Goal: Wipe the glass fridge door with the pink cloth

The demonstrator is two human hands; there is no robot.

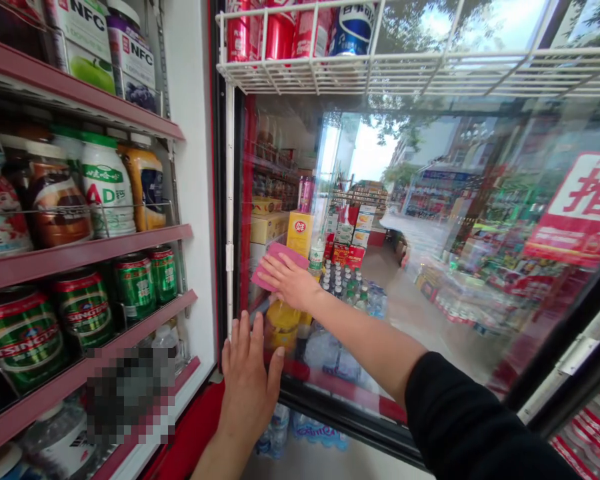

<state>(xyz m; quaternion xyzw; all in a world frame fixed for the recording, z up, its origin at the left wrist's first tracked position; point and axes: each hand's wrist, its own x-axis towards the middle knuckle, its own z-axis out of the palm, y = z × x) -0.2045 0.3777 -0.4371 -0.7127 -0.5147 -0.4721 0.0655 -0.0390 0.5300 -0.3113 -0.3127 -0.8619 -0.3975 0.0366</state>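
Observation:
My right hand (291, 280) holds a pink cloth (276, 261) flat against the inside of a glass fridge door (430, 287), near its hinge side. The fingers lie stretched over the cloth, and its corners stick out around them. Lower and to the left, my left hand (250, 377) is open with fingers raised and thumb apart, by the lower corner of the door's black frame. It holds nothing; whether its fingertips touch the door I cannot tell.
Left are fridge shelves with green beer cans (85, 303), drink bottles (107, 187) and juice cartons (83, 43). A white wire rack (410, 73) with soda cans (280, 33) crosses the door's top. A red sticker (580, 210) is at right. Bottled water packs (320, 430) stand below.

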